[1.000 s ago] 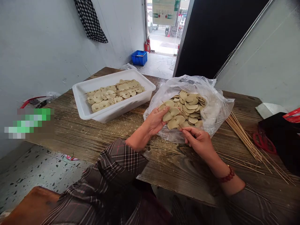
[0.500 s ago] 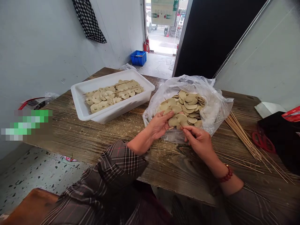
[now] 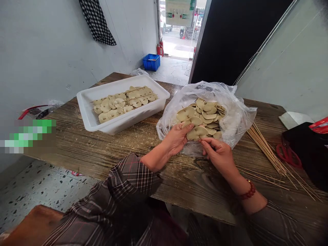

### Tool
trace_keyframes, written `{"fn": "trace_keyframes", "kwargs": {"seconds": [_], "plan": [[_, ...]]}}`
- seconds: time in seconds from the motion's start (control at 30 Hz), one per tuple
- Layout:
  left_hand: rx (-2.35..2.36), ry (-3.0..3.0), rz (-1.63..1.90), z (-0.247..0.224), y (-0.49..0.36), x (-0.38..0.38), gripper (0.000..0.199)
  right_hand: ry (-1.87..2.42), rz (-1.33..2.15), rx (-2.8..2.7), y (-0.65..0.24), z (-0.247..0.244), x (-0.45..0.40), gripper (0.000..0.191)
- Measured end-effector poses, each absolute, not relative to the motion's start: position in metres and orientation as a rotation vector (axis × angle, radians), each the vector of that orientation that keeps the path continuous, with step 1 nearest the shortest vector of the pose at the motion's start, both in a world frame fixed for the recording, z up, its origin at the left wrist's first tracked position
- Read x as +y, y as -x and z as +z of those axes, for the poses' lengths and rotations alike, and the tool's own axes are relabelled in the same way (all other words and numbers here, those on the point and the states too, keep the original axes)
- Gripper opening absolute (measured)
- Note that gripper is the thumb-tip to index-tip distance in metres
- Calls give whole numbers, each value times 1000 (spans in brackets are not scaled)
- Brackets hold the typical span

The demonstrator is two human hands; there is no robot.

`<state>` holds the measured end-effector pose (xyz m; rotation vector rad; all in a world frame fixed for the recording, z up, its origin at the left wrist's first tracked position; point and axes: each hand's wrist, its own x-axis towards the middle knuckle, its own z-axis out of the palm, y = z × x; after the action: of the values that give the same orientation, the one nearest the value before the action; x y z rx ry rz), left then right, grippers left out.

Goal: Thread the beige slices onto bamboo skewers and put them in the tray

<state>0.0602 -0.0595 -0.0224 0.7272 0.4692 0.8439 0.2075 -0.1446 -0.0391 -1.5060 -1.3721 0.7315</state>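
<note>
Pale beige round slices [image 3: 196, 132] are strung together over the near side of a clear plastic bag [image 3: 244, 114]. My left hand [image 3: 177, 138] grips these threaded slices from the left, thumb on top. Just right of it, my right hand [image 3: 217, 152] is closed in a pinch at the lower edge of the slices, on what looks like the end of a thin skewer, mostly hidden by the fingers. More loose slices [image 3: 208, 109] lie heaped inside the open bag. To the left, a white tray [image 3: 123, 124] holds several skewers of flat slices [image 3: 119, 102].
Bare wooden skewers [image 3: 268, 150] lie on the wooden table [image 3: 102, 150] at the right, beside red-handled scissors [image 3: 288, 155] and a black item [image 3: 303, 147]. A white packet [image 3: 294, 119] sits behind them. A blue crate [image 3: 151, 63] stands on the floor by the doorway.
Both hands have shifted very slightly to the right with the threaded slices. The lowest slice near my right fingertips shows less than before.
</note>
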Motion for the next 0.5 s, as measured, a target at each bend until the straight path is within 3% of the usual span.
{"fn": "trace_keyframes", "kwargs": {"seconds": [0.5], "plan": [[482, -757, 810, -23, -58, -56, 32, 1490, 732, -1385, -213, -42, -142, 27]]}}
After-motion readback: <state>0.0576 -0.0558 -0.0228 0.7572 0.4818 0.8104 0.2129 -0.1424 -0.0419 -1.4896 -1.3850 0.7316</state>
